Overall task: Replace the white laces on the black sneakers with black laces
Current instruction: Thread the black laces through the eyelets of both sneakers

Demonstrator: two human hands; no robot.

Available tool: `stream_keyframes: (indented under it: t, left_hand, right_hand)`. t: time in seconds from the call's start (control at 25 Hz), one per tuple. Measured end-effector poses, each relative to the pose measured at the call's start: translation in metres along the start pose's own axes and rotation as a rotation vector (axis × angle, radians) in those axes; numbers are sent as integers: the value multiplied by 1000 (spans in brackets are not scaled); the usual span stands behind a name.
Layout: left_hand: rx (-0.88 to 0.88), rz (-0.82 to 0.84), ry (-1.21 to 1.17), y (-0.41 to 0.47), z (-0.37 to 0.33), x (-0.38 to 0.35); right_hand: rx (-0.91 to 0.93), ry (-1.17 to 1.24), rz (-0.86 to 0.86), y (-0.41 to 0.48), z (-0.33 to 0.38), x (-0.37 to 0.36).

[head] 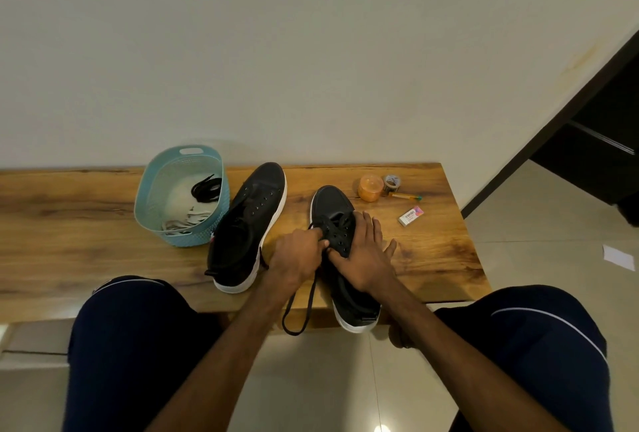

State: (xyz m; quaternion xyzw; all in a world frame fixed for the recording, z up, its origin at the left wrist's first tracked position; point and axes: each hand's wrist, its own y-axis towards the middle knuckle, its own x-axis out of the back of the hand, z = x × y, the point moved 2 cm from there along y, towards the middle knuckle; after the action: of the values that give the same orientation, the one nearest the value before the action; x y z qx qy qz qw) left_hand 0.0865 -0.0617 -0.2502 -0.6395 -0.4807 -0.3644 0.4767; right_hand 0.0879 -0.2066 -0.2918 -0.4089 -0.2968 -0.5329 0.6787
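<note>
**A:** What are your hands doing?
**B:** My left hand (pixel 297 257) pinches the black lace (pixel 312 297) at the eyelets of the right sneaker (pixel 332 201). My right hand (pixel 366 259) lies flat along that shoe's right side, fingers straight, gripping nothing.
**A:** Where does the lace run?
**B:** It crosses the far eyelets, and a loop hangs off the near edge of the table (pixel 86 210).
**A:** And the other shoe?
**B:** The left sneaker (pixel 252 217) stands with bare eyelets, just beside the blue basket (pixel 145 200) on its left. Inside that lie the white laces (pixel 186 220) and a spare black lace (pixel 207 188).
</note>
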Motion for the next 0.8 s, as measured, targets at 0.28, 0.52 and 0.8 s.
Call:
stream_keyframes:
  t: [0.28,0.52,0.8]
  left_hand:
    - [81,375,-190,1,48,-4]
    - [298,-32,-262,3,35,-24]
    - [173,-239,-276,12,35,-14]
  right_hand:
    - [-18,-38,43,3,0,0]
    - [-14,-40,20,2,1,1]
    - [29,-64,23,5,13,12]
